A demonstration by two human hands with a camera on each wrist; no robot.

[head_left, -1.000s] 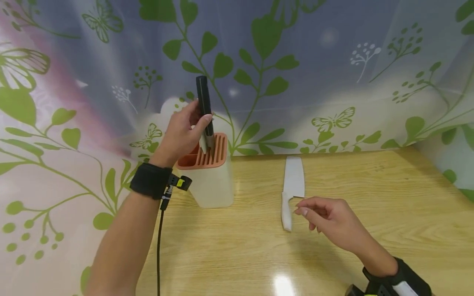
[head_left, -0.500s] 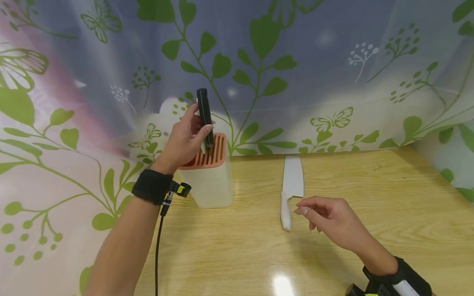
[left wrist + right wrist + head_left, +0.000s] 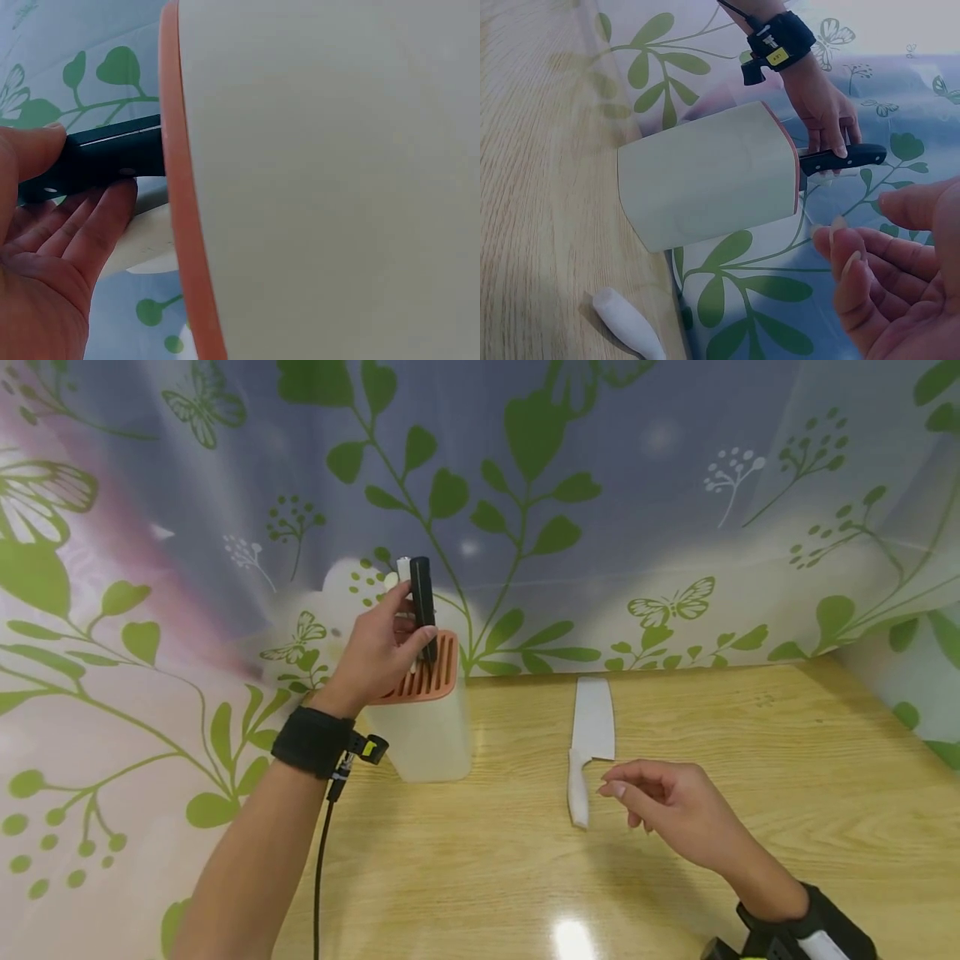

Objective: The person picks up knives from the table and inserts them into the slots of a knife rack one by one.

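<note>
In the head view my left hand [image 3: 382, 647] grips the black handle of a knife [image 3: 422, 602], whose blade is down in the slots of a cream knife block [image 3: 423, 739] with an orange slotted top. The left wrist view shows my thumb and fingers around that black handle [image 3: 112, 154], close to the orange rim. Pale handles [image 3: 142, 240] stand beside it, partly covered by my fingers. My right hand [image 3: 671, 810] hovers over the table with fingers loosely bent, holding nothing. Just left of it lies a white cleaver [image 3: 592, 722], its handle toward me.
The wooden table [image 3: 750, 743] meets a leaf-patterned curtain [image 3: 525, 527] right behind the knife block. A black cable [image 3: 321, 868] hangs from the left wrist strap [image 3: 313, 742] down across the table.
My left hand and the black-handled knife have moved down, the blade sinking into the block until only the handle shows. The right hand and cleaver have stayed in place.
</note>
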